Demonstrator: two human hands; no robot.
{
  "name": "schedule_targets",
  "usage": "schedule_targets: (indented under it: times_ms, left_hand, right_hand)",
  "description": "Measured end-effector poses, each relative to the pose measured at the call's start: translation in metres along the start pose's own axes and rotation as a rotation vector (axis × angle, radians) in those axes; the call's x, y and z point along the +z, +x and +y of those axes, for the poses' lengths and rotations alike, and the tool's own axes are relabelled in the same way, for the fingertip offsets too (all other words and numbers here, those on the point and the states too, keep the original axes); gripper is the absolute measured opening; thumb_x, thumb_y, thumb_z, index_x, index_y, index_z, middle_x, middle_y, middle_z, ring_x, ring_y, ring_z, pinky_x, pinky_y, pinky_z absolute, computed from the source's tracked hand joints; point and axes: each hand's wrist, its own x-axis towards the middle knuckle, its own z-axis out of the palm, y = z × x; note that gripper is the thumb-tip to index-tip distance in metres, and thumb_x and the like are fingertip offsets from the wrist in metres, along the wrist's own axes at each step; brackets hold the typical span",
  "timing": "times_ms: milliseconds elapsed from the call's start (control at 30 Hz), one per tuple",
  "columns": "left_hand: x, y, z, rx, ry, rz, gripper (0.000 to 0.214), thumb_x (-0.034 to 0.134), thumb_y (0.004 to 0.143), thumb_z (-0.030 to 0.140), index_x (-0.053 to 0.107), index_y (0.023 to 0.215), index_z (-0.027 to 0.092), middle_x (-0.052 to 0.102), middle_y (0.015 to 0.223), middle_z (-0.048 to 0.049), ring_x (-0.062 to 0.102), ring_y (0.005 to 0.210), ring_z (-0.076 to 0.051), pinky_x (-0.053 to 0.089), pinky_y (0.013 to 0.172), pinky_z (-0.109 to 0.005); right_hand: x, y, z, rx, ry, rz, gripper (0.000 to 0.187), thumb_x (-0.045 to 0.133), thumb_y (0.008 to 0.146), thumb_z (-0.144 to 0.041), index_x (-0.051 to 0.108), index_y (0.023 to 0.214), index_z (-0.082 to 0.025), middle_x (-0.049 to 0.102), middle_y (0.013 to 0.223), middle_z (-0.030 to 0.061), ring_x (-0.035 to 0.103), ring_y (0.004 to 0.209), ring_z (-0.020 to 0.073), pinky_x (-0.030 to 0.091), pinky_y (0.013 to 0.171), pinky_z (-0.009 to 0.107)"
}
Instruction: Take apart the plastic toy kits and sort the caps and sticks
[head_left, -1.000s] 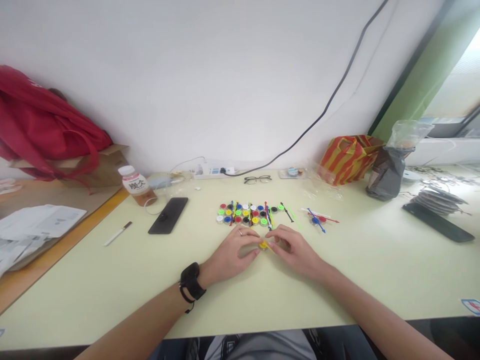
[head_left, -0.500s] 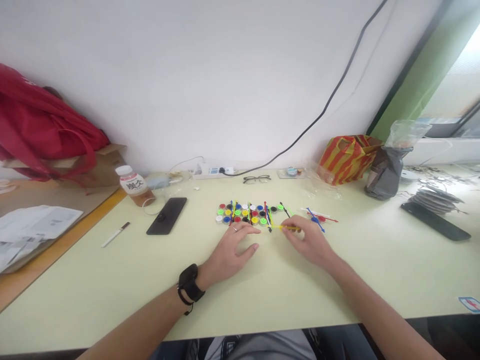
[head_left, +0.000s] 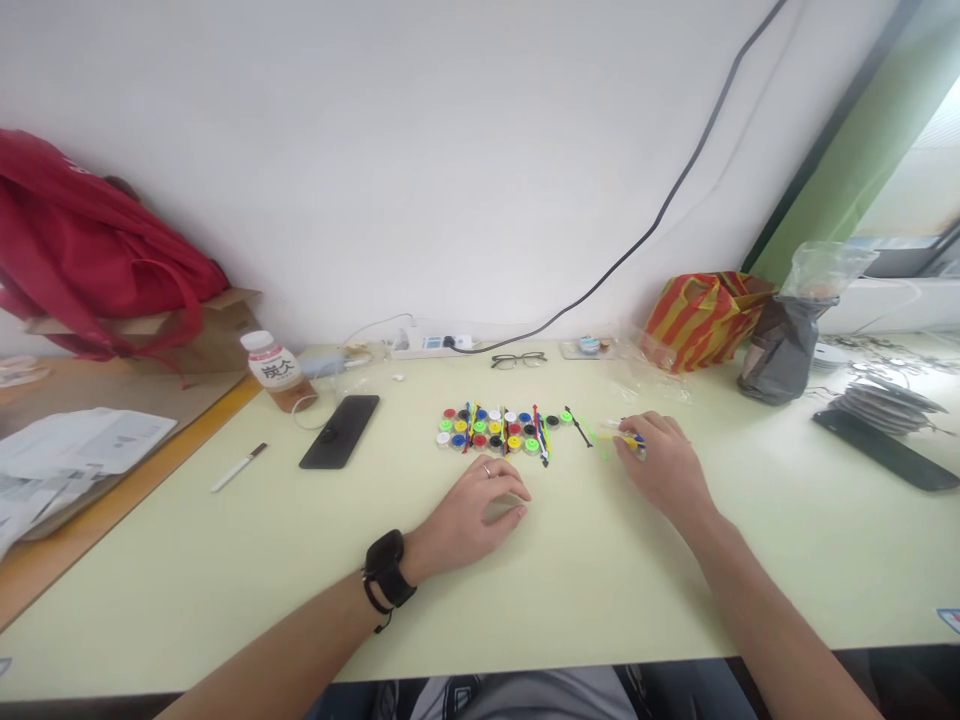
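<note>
My left hand (head_left: 480, 505) rests on the table, fingers loosely curled, thumb apart from them and nothing held. Just beyond it are rows of small round discs (head_left: 480, 441) in several colours, with bundles of thin coloured arrows, such as a red and blue bundle (head_left: 538, 430), between them. My right hand (head_left: 664, 460) is over the loose arrows on the right, pinching a yellow arrow (head_left: 637, 454) that is partly hidden by the fingers. A blurred green arrow (head_left: 604, 440) shows beside the fingertips. A black arrow (head_left: 579, 428) lies apart, near a green disc (head_left: 565, 417).
A black phone (head_left: 340, 432), a bottle (head_left: 277, 372) and a white pen-like stick (head_left: 239, 467) lie to the left. Glasses (head_left: 519, 360) and a power strip (head_left: 431, 344) are at the back. A striped bag (head_left: 697, 320), a grey bag (head_left: 780, 350) and a dark phone (head_left: 885, 450) stand or lie right.
My right hand has moved right with the yellow arrow, from beside the disc rows to the loose arrows. My left hand has drawn slightly back from the discs. The view has shifted slightly.
</note>
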Motion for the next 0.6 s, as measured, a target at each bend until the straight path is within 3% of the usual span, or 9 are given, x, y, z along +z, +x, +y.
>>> schedule_targets:
  times_ms: [100, 233, 433, 600]
  left_hand:
    - [0.0, 0.0, 0.0, 0.007, 0.005, -0.015, 0.011, 0.063, 0.095, 0.022, 0.07, 0.102, 0.026, 0.067, 0.113, -0.0066, 0.059, 0.113, -0.025, 0.051, 0.104, -0.044]
    - [0.0, -0.001, 0.001, 0.022, 0.011, -0.027, 0.011, 0.063, 0.096, 0.022, 0.071, 0.102, 0.026, 0.068, 0.111, -0.0065, 0.06, 0.112, -0.025, 0.051, 0.103, -0.043]
    - [0.0, 0.0, 0.001, 0.02, 0.002, -0.051, 0.01, 0.063, 0.096, 0.022, 0.071, 0.101, 0.026, 0.068, 0.109, -0.0055, 0.059, 0.111, -0.024, 0.05, 0.103, -0.042]
    - [0.0, 0.0, 0.002, 0.018, 0.01, -0.056, 0.01, 0.063, 0.096, 0.022, 0.07, 0.1, 0.026, 0.068, 0.109, -0.005, 0.059, 0.111, -0.024, 0.049, 0.103, -0.041]
  right_hand:
    - [0.004, -0.002, -0.013, -0.119, 0.128, -0.112, 0.017, 0.053, 0.093, -0.027, 0.065, 0.105, -0.025, 0.071, 0.113, 0.0114, 0.064, 0.11, 0.0314, 0.051, 0.094, 0.045]
    - [0.015, -0.007, -0.017, -0.188, 0.131, -0.225, 0.03, 0.051, 0.094, -0.026, 0.066, 0.119, -0.023, 0.068, 0.127, 0.0127, 0.06, 0.124, 0.0321, 0.047, 0.106, 0.049]
    - [0.022, -0.009, -0.01, -0.186, 0.044, -0.25, 0.042, 0.048, 0.101, -0.039, 0.06, 0.137, -0.023, 0.055, 0.15, 0.0138, 0.045, 0.142, 0.0345, 0.04, 0.114, 0.054]
    - [0.022, -0.006, -0.009, -0.199, 0.058, -0.264, 0.04, 0.049, 0.101, -0.041, 0.063, 0.132, -0.021, 0.061, 0.142, 0.0142, 0.049, 0.137, 0.0342, 0.04, 0.114, 0.053]
